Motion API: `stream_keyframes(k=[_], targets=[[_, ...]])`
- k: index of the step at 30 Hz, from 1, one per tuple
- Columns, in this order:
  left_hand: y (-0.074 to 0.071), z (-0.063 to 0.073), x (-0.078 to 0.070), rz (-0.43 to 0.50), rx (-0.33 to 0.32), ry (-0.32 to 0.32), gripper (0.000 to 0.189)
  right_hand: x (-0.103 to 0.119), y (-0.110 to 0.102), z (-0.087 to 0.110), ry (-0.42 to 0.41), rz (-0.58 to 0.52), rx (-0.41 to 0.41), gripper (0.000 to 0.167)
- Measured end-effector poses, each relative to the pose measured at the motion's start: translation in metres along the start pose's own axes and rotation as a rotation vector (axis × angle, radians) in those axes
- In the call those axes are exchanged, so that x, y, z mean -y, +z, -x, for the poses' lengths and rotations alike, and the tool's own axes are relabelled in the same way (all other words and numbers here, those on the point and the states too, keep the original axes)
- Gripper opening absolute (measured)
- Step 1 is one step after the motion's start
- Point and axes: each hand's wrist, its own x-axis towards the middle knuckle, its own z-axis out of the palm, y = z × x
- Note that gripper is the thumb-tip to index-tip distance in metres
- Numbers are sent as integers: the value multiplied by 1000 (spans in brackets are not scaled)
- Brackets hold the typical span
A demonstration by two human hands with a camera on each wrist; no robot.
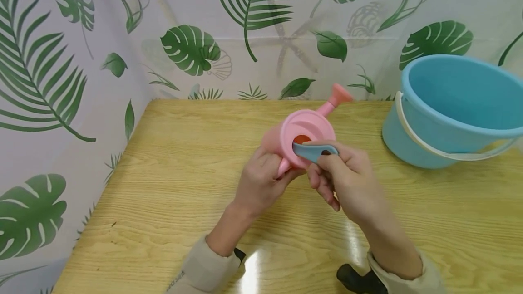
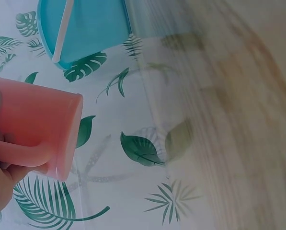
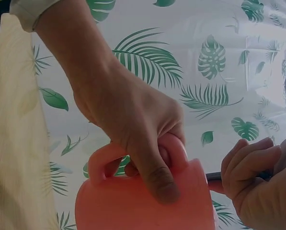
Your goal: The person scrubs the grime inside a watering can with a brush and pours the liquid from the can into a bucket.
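A pink toy watering can [image 1: 273, 140] is tipped so its open mouth faces the head camera. Its spout with a flared rose [image 1: 341, 95] points to the back right. My left hand [image 1: 261, 178] grips the can's handle [image 3: 170, 146], with the thumb along the can's side. My right hand [image 1: 353, 176] pinches a flat light-blue handle [image 1: 312, 151] with a hole near its end. The handle's far part reaches into the can's mouth, so its working end is hidden. An orange-red patch [image 1: 301, 139] shows inside the can; what it is, I cannot tell.
A large light-blue bucket [image 1: 433, 149] with a white carrying handle [image 1: 421, 142] stands at the right of the wooden table [image 1: 163, 171]. A leaf-patterned white covering [image 1: 163, 8] rises along the table's back and left edges.
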Motion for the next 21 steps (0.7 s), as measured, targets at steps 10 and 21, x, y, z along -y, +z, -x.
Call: stream_keyframes(k=[10, 21], targets=[[-3, -2, 2, 8, -5, 12, 49, 1, -10, 4, -61, -131, 1, 24], [-1, -3, -2, -34, 13, 59, 47, -2, -11, 0, -10, -112, -6, 28]])
